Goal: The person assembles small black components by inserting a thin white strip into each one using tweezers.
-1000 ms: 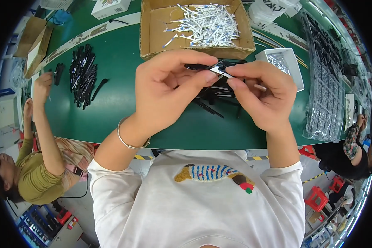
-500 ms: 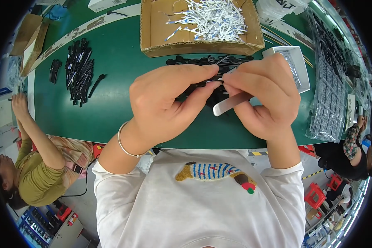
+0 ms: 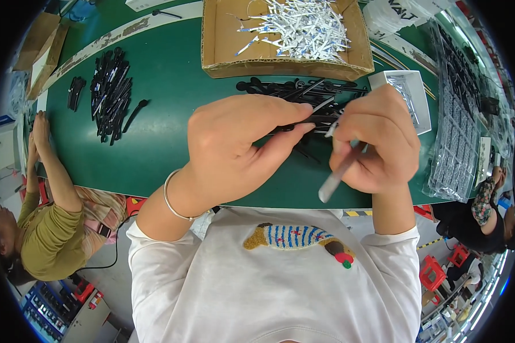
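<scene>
My left hand (image 3: pixel 234 148), a bangle on its wrist, pinches a slim black part (image 3: pixel 287 127) between thumb and fingertips; much of that part is hidden. To its right and slightly apart, my right hand (image 3: pixel 377 140) is closed around metal tweezers (image 3: pixel 339 180), whose flat rear end sticks out below the palm toward me. A small white strip (image 3: pixel 331 129) shows at the right fingertips. Behind and under both hands lies a pile of slim black parts with round ends (image 3: pixel 303 88).
An open cardboard box (image 3: pixel 286 68) of white and blue paper strips stands beyond the pile. At right are a white box (image 3: pixel 422 114) of small pieces and clear plastic trays (image 3: pixel 455 154). More black parts (image 3: pixel 110 94) lie left on the green table (image 3: pixel 160 120). Co-workers sit at both sides.
My right hand has moved away from the left, rightward and a little toward me, with the tweezers swinging downward. A white strip now shows at its fingertips. The left hand has shifted slightly right.
</scene>
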Motion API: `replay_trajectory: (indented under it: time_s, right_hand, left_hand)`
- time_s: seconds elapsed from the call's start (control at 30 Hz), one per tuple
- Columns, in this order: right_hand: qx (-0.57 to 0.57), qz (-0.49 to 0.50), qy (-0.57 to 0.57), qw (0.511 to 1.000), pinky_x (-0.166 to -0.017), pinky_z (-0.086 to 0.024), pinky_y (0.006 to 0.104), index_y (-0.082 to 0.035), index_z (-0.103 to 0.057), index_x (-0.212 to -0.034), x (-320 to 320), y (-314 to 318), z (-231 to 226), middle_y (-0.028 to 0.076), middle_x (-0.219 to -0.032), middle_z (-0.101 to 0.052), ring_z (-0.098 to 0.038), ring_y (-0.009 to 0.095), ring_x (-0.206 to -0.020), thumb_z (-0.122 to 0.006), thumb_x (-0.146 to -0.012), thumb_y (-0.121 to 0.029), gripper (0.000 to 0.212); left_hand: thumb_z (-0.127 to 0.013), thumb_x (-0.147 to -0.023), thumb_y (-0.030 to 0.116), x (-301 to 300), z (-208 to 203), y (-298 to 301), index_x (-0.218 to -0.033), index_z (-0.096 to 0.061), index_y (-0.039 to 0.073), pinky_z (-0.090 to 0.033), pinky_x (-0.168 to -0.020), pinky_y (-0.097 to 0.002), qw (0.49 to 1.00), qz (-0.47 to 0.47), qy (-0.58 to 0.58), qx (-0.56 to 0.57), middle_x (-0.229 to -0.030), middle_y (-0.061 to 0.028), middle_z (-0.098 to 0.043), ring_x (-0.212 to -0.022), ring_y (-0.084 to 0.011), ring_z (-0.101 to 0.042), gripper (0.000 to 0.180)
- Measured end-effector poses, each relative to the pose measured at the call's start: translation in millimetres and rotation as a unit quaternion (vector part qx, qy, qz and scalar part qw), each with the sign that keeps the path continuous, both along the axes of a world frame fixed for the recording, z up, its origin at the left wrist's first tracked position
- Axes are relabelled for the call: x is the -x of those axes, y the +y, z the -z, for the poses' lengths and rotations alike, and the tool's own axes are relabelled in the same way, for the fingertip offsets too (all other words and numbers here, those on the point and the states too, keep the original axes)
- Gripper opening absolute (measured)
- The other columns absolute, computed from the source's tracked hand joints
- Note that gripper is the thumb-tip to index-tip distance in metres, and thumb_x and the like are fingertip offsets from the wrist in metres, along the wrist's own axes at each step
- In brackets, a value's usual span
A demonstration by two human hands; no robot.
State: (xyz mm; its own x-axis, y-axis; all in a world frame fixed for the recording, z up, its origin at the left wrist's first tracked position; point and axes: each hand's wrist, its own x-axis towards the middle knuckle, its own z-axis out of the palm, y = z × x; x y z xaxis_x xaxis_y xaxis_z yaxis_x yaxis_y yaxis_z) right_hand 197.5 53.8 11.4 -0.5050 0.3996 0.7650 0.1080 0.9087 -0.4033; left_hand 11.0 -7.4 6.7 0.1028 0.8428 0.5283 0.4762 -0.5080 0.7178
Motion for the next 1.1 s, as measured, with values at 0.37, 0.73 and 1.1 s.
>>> replay_trajectory:
  time_s: [0.37,0.73,1.1]
  right_hand:
    - [0.096,0.259,-0.046,0.960,-0.051,-0.038,0.0183,-0.003,-0.067,-0.092,-16,42,-1,-0.004,-0.073,-0.061,-0.046,0.002,-0.057,-0.064,-0.080,-0.003,0.012]
    - [0.262,0.400,-0.376,0.794,-0.065,-0.047,0.0369,-0.001,-0.062,-0.071,-94,51,5,0.015,-0.072,-0.062,-0.061,0.031,-0.072,-0.065,-0.066,-0.012,0.012]
    - [0.344,0.339,-0.221,0.847,-0.055,-0.042,0.0270,0.001,-0.066,-0.079,-114,48,-17,0.007,-0.067,-0.062,-0.053,0.014,-0.059,-0.067,-0.068,-0.006,0.013]
  left_hand:
    - [-0.071,-0.070,-0.005,1,2,2,-0.088,-0.068,-0.002,-0.051,-0.061,-0.0228,1.000,-0.009,-0.004,0.028,-0.081,-0.0102,-0.068,-0.068,-0.0147,-0.063,0.018]
    - [-0.067,-0.074,-0.005,-8,7,3,-0.093,-0.069,0.000,-0.051,-0.059,-0.0235,0.995,-0.033,-0.049,0.074,-0.080,-0.0116,-0.068,-0.063,-0.0150,-0.063,0.019]
    - [-0.066,-0.076,-0.004,-8,9,2,-0.097,-0.068,-0.002,-0.053,-0.064,-0.0232,0.991,-0.050,-0.084,0.096,-0.083,-0.0117,-0.068,-0.069,-0.0142,-0.064,0.020]
